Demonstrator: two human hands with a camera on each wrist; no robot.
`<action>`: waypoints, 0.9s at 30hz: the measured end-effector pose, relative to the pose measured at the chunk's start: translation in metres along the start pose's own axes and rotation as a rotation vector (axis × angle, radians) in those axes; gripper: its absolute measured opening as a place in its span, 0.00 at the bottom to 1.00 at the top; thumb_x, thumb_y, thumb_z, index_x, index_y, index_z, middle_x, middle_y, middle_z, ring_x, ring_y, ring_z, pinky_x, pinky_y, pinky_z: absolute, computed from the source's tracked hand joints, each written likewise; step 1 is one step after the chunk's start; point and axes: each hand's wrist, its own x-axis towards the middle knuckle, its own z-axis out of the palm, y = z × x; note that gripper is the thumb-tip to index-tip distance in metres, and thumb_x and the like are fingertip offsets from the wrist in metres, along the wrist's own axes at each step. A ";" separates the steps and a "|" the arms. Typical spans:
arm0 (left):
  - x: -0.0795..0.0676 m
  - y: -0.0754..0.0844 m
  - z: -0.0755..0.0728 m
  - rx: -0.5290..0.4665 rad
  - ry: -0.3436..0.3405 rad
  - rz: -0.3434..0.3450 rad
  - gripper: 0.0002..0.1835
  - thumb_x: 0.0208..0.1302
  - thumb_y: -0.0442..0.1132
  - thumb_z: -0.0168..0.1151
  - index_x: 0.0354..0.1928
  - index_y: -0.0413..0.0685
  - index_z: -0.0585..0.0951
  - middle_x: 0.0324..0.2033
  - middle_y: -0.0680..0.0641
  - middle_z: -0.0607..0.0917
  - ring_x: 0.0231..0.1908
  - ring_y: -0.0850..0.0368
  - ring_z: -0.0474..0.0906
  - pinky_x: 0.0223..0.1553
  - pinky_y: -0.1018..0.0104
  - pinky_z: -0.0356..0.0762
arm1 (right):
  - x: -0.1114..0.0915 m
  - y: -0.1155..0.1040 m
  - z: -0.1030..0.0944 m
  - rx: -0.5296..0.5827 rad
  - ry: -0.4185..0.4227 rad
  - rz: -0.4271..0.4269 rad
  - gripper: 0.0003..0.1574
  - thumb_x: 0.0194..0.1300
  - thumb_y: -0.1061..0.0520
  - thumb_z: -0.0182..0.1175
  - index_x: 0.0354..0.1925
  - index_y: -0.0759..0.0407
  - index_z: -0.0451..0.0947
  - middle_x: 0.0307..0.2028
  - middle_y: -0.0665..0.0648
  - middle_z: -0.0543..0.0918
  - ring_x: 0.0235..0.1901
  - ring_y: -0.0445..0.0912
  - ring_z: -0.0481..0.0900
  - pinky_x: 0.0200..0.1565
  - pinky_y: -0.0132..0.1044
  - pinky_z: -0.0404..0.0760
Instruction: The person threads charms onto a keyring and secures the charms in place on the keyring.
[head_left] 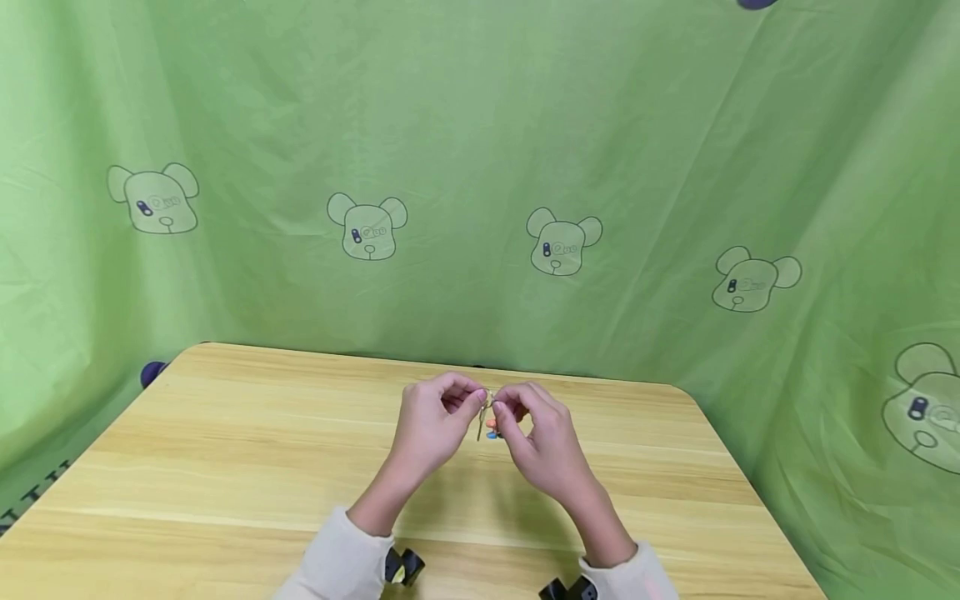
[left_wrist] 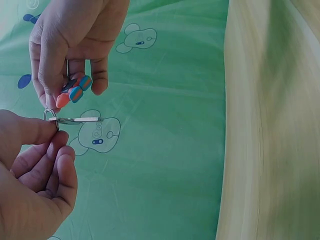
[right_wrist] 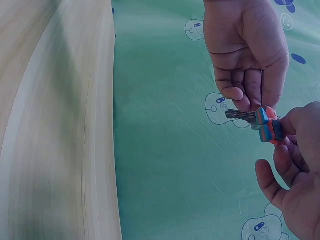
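Held up over the table, a metal key (head_left: 480, 427) hangs at the fingertips of my left hand (head_left: 435, 419). In the left wrist view, the left thumb and fingers pinch a metal key ring (left_wrist: 49, 114), and the key (left_wrist: 82, 120) sticks out sideways from it. My right hand (head_left: 546, 437) faces the left, its fingertips close against the top of the ring. An orange and blue keychain charm (left_wrist: 75, 92) sits at the right thumb and fingers, which pinch it. In the right wrist view the charm (right_wrist: 267, 125) partly covers the key's head; how they join is hidden.
Beneath both hands is a light wood table (head_left: 247, 467) with rounded far corners. A green curtain (head_left: 465, 108) printed with bear heads hangs behind it and along the sides. Each wrist carries a small black camera (head_left: 405, 567) at a light sleeve (head_left: 341, 554).
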 end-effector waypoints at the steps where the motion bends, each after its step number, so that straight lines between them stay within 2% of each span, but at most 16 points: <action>1: 0.000 0.000 0.000 -0.001 0.002 0.000 0.02 0.66 0.35 0.70 0.35 0.44 0.88 0.27 0.53 0.87 0.27 0.62 0.80 0.31 0.69 0.82 | 0.000 0.000 0.000 0.001 0.001 0.001 0.03 0.70 0.67 0.60 0.40 0.61 0.80 0.30 0.46 0.78 0.31 0.39 0.76 0.34 0.34 0.81; 12: 0.000 0.003 -0.002 -0.044 0.032 -0.037 0.03 0.67 0.36 0.70 0.37 0.45 0.88 0.29 0.52 0.88 0.30 0.60 0.82 0.34 0.67 0.82 | 0.000 -0.003 0.002 0.002 -0.002 0.002 0.07 0.66 0.71 0.64 0.40 0.61 0.80 0.30 0.47 0.78 0.31 0.39 0.77 0.35 0.33 0.82; 27: 0.001 0.003 -0.001 -0.075 -0.007 -0.072 0.01 0.66 0.33 0.68 0.37 0.43 0.87 0.29 0.51 0.87 0.29 0.59 0.82 0.34 0.68 0.83 | -0.001 -0.001 0.002 -0.022 -0.006 0.011 0.06 0.67 0.70 0.63 0.41 0.62 0.80 0.31 0.47 0.79 0.32 0.39 0.78 0.34 0.34 0.82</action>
